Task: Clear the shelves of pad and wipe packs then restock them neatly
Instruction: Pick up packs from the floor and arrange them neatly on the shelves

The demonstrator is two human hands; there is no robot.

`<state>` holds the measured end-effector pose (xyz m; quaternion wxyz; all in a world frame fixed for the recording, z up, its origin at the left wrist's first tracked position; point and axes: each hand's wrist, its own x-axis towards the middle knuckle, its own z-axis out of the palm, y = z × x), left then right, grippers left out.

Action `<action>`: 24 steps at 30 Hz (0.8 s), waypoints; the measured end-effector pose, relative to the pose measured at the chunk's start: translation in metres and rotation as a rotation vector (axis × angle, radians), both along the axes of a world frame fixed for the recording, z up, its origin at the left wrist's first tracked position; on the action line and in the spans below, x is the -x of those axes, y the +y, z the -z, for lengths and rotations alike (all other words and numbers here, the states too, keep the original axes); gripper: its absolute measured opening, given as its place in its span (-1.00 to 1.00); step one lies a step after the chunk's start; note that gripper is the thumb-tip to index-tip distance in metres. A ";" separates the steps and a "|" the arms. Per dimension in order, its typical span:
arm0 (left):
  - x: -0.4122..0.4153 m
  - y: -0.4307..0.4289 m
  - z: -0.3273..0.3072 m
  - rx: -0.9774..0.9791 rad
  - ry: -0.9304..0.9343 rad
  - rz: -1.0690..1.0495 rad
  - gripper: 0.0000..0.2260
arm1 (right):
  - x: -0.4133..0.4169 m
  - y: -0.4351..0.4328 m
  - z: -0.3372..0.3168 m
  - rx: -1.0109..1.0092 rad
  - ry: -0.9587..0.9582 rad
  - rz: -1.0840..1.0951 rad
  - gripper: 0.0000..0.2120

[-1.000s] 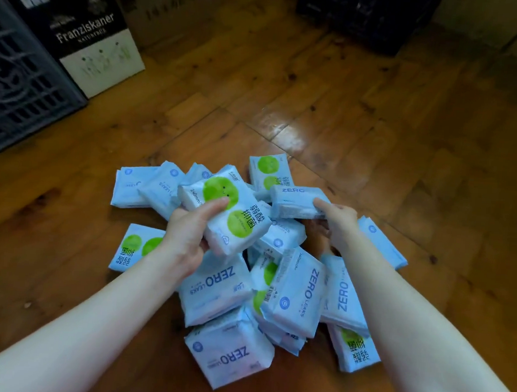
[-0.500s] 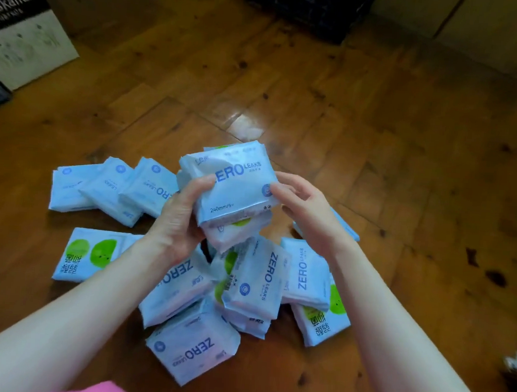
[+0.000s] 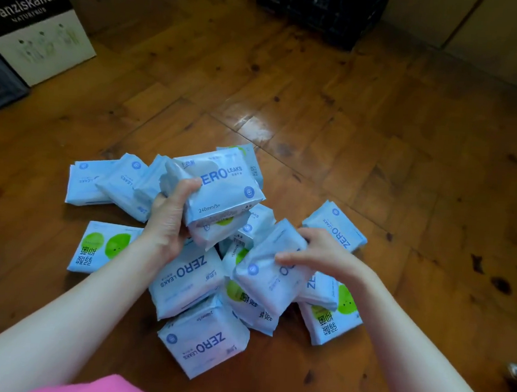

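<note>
1. Looking down from the head view, I see the left hand curled round a stack of two soft plastic packs: a pale blue pack printed ZERO LEAKS on top, and a green-spotted white pack pressed beneath it.
2. That stack is held above the far side of a heap of pale blue packs, which lies on the wooden plank floor.
3. The right hand grips a tilted pale blue pack on the heap's right half, with its fingers curled over the top.
4. Left of the heap, a row of overlapping blue packs lies on the floor, with a green-circled pack nearer to me.
5. Far left stands a black-and-white cardboard box reading Franziskaner, and a dark plastic crate sits at the far edge.
6. Pink cloth shows at the near edge.
</note>
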<state>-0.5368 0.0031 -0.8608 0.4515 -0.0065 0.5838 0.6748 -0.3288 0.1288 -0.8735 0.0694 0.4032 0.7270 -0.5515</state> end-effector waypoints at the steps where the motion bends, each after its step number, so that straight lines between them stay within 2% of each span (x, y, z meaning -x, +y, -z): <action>1: -0.001 0.000 0.001 0.000 0.019 -0.007 -0.42 | -0.005 0.003 -0.008 0.098 0.073 0.084 -0.77; 5: -0.007 0.001 0.002 0.006 0.108 0.062 -0.40 | -0.002 0.015 -0.026 0.523 0.524 0.481 -0.69; 6: -0.011 0.002 0.001 -0.015 0.115 0.110 -0.43 | 0.005 0.016 -0.027 0.574 0.572 0.536 -0.63; 8: -0.019 0.005 -0.002 -0.061 0.115 0.206 -0.41 | 0.023 0.012 -0.029 0.604 0.569 0.583 -0.49; 10: -0.023 0.008 -0.004 -0.111 0.107 0.273 -0.31 | 0.036 0.005 -0.030 0.592 0.548 0.589 -0.43; 12: -0.023 0.009 -0.005 -0.127 0.116 0.310 -0.16 | 0.044 -0.003 -0.028 0.561 0.547 0.577 -0.53; 15: -0.023 0.007 -0.003 -0.071 0.134 0.289 0.03 | 0.051 -0.014 -0.026 0.510 0.564 0.592 -0.79; 17: -0.021 0.007 0.000 -0.055 0.129 0.287 0.00 | 0.052 -0.017 -0.025 0.466 0.581 0.562 -0.83; 21: -0.018 0.010 0.003 -0.069 0.075 0.308 -0.14 | 0.046 -0.012 -0.028 0.462 0.572 0.513 -0.61; 24: -0.022 0.012 0.005 -0.090 0.027 0.329 -0.19 | 0.039 -0.007 -0.028 0.501 0.555 0.511 -0.58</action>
